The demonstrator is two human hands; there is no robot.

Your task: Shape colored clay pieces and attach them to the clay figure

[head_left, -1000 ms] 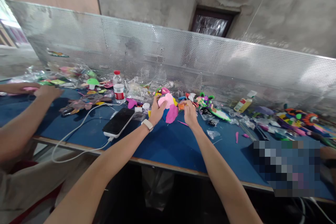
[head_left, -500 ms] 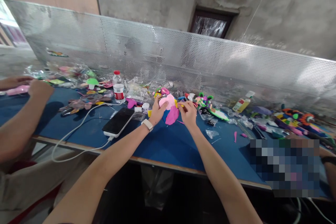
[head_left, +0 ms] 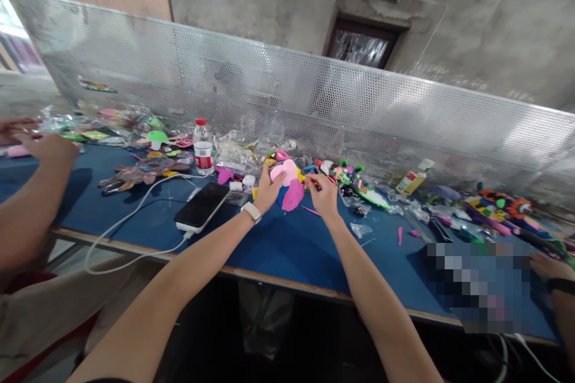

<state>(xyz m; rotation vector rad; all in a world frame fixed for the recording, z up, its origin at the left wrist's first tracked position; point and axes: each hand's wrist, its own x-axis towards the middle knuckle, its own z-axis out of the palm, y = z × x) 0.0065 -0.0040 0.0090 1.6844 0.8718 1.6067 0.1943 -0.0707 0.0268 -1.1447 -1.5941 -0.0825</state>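
In my left hand (head_left: 268,189), with a pale band on the wrist, is a soft clay figure (head_left: 293,194) in light pink and magenta, with some blue and yellow on it. The thumb lies over its light pink part. At the figure's right edge, my right hand (head_left: 324,194) is closed in a pinch on a small yellow clay piece (head_left: 302,175). How far that piece is joined to the figure is too small to make out. A thin magenta strip (head_left: 311,211) lies on the table below the right fingers.
On the blue table (head_left: 287,251) stand a red-capped bottle (head_left: 203,149) and a phone (head_left: 201,208) on a white cable. Colourful clay figures (head_left: 348,173) and plastic wrappers line the perforated metal screen (head_left: 287,90). Other people's hands (head_left: 45,146) work at both sides.
My right fingertips have shifted slightly at the figure's edge, and the magenta strip shows more. At the left, the neighbour's hands have moved a little left. The view has shifted slightly.
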